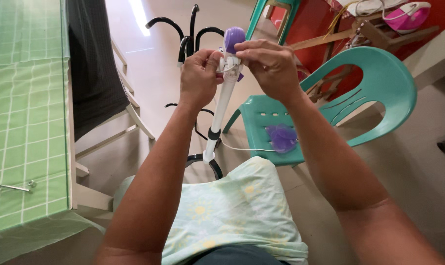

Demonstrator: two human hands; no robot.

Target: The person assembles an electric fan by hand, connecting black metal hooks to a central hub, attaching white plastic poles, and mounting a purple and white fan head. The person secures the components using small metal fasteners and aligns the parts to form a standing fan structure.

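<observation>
From the head camera, a white rod (221, 110) with a purple knob (234, 38) at its top is held upright in front of the teal plastic chair (379, 83). The rod's upper end is clasped by the left hand (199, 77), fingers closed around it. Small white fittings just below the knob are pinched by the right hand (271, 66). A purple cap (282, 138) with a white cord is seen lying on the chair's seat. A green-checked table (21, 122) stands well left of the chair.

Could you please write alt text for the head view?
Both hands, left hand and right hand, grip the top of a white pole with a purple knob. A teal plastic chair stands behind.
</observation>
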